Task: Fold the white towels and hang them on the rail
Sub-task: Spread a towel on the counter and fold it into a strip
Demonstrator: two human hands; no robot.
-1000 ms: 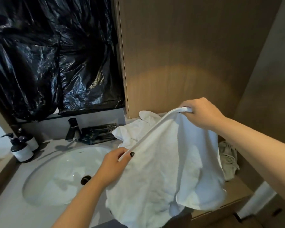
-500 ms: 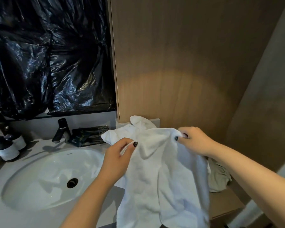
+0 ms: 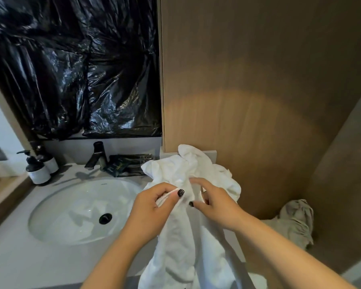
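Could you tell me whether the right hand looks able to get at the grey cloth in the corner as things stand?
Probably yes, but not right away: the right hand is gripping the white towel. The grey cloth lies uncovered just beyond that forearm, with nothing between.

Dim room. A warm pool of light lay on the wood panel ahead of me. Glare streaked the black plastic sheet; sink showed soft highlights. Wide-angle bending at edges, my forearms slightly soft near the bottom.
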